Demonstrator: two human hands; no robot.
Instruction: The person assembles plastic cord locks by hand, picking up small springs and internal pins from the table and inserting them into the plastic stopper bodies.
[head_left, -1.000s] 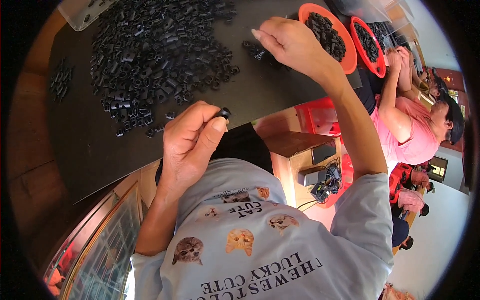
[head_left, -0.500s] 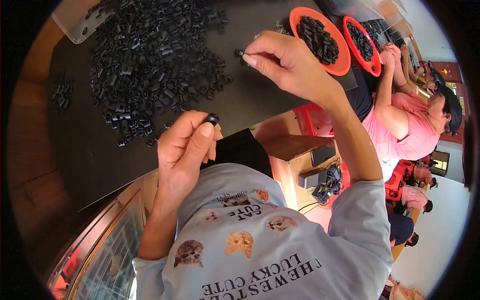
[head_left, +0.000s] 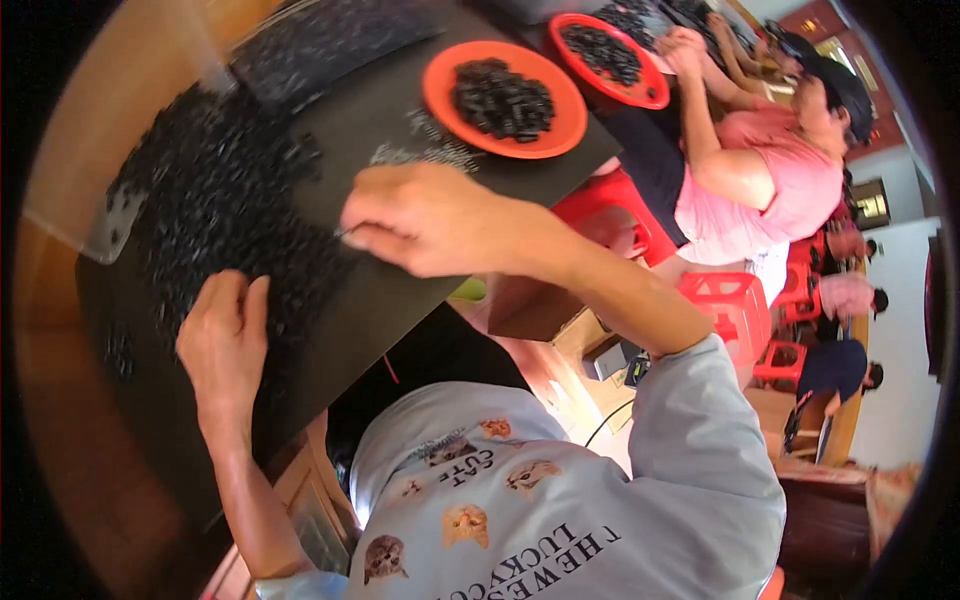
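Note:
A broad heap of small black plastic parts [head_left: 225,200] covers the left of the dark tabletop. My left hand [head_left: 222,335] is at the near edge of this heap, back upward and fingers bent down among the parts; its fingertips are hidden. To the right of the heap, my right hand [head_left: 430,218] hovers above the table with thumb and fingers pinched together. Something tiny may be at its fingertips, but blur hides what it is. Small pale, shiny pieces [head_left: 440,150] lie scattered just beyond the right hand.
An orange-red dish [head_left: 435,105] of black parts stands beyond my right hand, and a red basin [head_left: 640,98] farther right. A clear plastic container [head_left: 110,235] stands at the left. A co-worker in pink [head_left: 755,175] sits at the right, near red stools [head_left: 725,310].
My left hand has gone left and onto the heap, and the black ring-like part it held no longer shows. My right hand has moved left and lower. The view has shifted too.

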